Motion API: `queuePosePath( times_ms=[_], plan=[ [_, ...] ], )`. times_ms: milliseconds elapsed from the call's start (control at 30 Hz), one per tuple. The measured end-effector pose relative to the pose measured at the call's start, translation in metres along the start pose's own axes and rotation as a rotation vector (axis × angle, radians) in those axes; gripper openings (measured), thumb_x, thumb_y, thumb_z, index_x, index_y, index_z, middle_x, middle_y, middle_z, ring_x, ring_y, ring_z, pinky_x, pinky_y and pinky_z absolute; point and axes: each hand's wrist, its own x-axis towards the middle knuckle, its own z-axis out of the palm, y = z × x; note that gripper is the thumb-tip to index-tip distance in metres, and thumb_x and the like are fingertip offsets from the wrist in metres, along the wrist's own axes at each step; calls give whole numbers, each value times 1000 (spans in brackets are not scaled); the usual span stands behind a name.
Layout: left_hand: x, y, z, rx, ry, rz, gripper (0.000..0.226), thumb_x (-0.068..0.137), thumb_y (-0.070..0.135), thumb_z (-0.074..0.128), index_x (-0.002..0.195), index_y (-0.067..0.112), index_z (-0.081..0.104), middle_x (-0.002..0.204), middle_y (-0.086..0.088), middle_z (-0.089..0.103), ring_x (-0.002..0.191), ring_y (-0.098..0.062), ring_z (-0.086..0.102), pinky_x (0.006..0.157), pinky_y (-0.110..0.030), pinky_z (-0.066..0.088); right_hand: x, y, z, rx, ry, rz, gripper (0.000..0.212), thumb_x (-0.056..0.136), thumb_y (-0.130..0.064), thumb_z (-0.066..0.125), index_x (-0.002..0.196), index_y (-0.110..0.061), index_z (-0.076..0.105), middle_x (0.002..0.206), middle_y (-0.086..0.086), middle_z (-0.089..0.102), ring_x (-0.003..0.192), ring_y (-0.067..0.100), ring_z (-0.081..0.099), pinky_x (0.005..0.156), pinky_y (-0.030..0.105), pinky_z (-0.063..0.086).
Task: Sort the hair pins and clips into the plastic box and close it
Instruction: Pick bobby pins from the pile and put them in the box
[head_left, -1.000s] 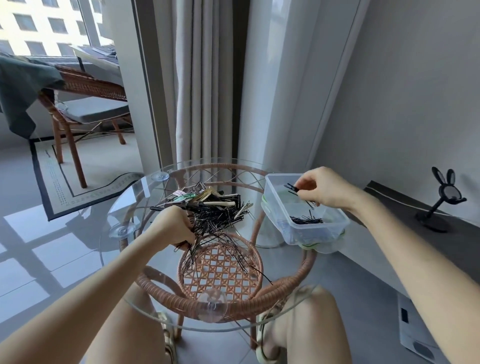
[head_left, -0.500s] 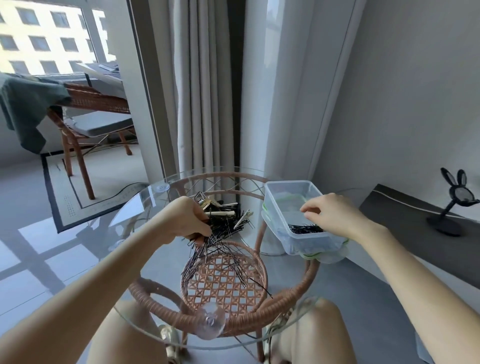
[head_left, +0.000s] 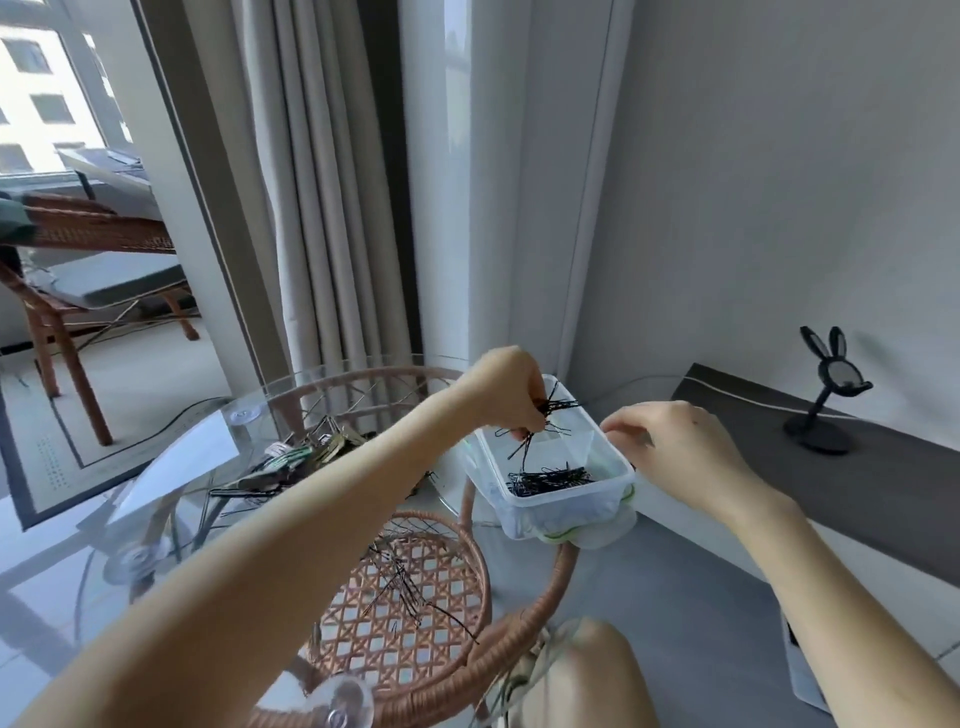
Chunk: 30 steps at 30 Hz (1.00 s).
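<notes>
Our left hand (head_left: 506, 392) is clenched on a bunch of black pins (head_left: 553, 408), held just above the far end of the box (head_left: 571, 501). The bunch splays: some ends point down into the box, others stick out to the right. Our right hand (head_left: 675, 452) is at the box's right rim with its fingers bent; we cannot tell whether it grips the rim.

The box is open and stands at the right edge of the glass table (head_left: 171, 467), its long axis running away from us. More pins (head_left: 550, 477) lie flat inside against the near wall, pointing mostly across the box.

Our left forearm crosses the table between us and the heap of clips (head_left: 317, 449). Loose pins (head_left: 400, 577) lie scattered on the glass over the rattan shelf (head_left: 415, 623). Right of the box the table ends, with open floor before a dark ledge (head_left: 883, 478) that carries a bunny-eared stand (head_left: 826, 395). A curtain (head_left: 322, 208) hangs behind.
</notes>
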Motion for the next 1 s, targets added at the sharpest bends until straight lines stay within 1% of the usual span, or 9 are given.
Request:
queuePosePath(
  times_ms=[100, 200, 300, 400, 500, 633, 800, 933, 1000],
  plan=[
    [15, 8, 24, 172, -107, 38, 16, 72, 6, 59, 58, 9, 63, 34, 7, 54, 24, 3, 44, 28, -5, 29, -3, 6, 0, 17, 1, 13, 20, 89, -24, 53, 96, -29, 71, 94, -10, 72, 86, 16, 63, 67, 26, 42],
    [19, 6, 46, 390, -241, 85, 29, 75, 7, 58, 49, 17, 51, 52, 2, 57, 37, -6, 45, 36, -13, 31, -6, 8, 1, 4, -9, -7, 19, 90, -25, 53, 97, -28, 70, 97, -10, 72, 90, 16, 63, 68, 25, 40],
    [14, 4, 50, 484, -301, 94, 9, 79, 18, 61, 75, 13, 66, 55, 3, 53, 58, -16, 45, 47, -18, 33, -7, 3, 1, 2, -23, -19, 19, 91, -24, 53, 98, -25, 70, 95, -9, 72, 88, 16, 62, 69, 25, 40],
    [6, -6, 33, 218, -252, 38, 38, 77, 22, 68, 113, 10, 65, 87, -6, 74, 72, -17, 59, 61, -19, 47, -8, -8, 0, 35, 10, -64, 18, 91, -21, 54, 95, -21, 72, 94, -6, 72, 82, 15, 62, 69, 27, 45],
    [-16, -21, 1, 19, -146, 11, 35, 81, 22, 65, 115, 15, 64, 99, -5, 74, 79, -16, 69, 69, -20, 55, -14, -33, 1, 181, 55, -165, 17, 89, -18, 60, 99, -16, 73, 93, -3, 72, 83, 14, 65, 74, 28, 51],
    [-70, -66, -26, 155, 41, 12, 16, 82, 26, 64, 94, 18, 72, 84, 6, 67, 78, -12, 64, 70, -16, 49, -36, -77, 17, 274, -212, -210, 23, 84, -29, 67, 102, -15, 70, 89, -2, 69, 80, 11, 61, 71, 17, 45],
    [-150, -132, -12, 311, -166, -298, 32, 80, 48, 60, 80, 16, 57, 72, 6, 61, 56, -4, 53, 52, -15, 43, -65, -112, 64, 38, -544, -63, 46, 72, -54, 70, 94, -16, 55, 83, -7, 52, 83, 13, 52, 61, 24, 37],
    [-192, -153, 26, 294, -260, -435, 43, 73, 57, 62, 91, 21, 48, 78, 13, 51, 64, -3, 47, 47, -15, 35, -71, -138, 89, 16, -547, 12, 55, 72, -57, 68, 95, -13, 46, 99, 4, 57, 94, 23, 55, 63, 24, 37],
    [-196, -153, 39, 244, -214, -455, 45, 73, 51, 67, 98, 18, 49, 79, 12, 48, 70, -6, 48, 48, -15, 34, -68, -156, 97, 10, -513, -16, 57, 77, -52, 66, 107, -7, 52, 109, 8, 61, 102, 24, 57, 78, 28, 44]
  ],
)
